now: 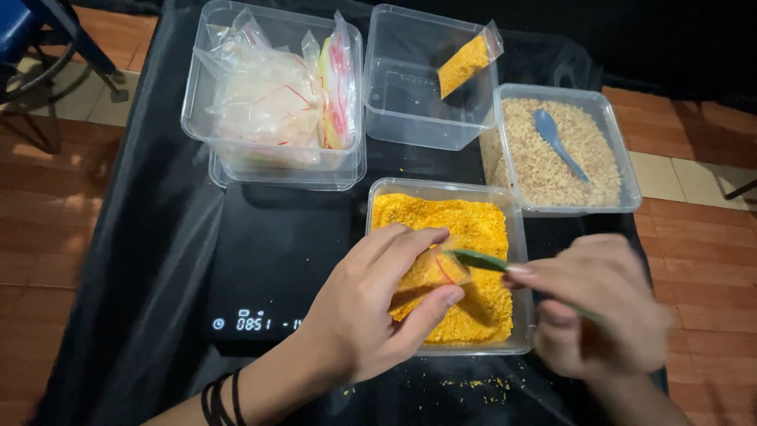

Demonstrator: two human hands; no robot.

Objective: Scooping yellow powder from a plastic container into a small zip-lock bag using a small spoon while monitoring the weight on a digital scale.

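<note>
My left hand (374, 304) holds a small clear bag (432, 270) partly filled with yellow crumbs, over the clear tub of yellow crumbs (516, 237). A green spoon (481, 260) is gripped in my right hand (603, 304), which is blurred; the spoon's tip is at the mouth of the bag. Both hands hover above the near half of the yellow tub.
A black digital scale (272, 260) with a lit display sits left of the yellow tub. Behind are a tub of empty plastic bags (272, 99), a tub holding one filled bag (467, 63), and a tub of pale grains (552, 150) with a blue spoon (556, 142). Crumbs lie spilled on the black cloth (473, 384).
</note>
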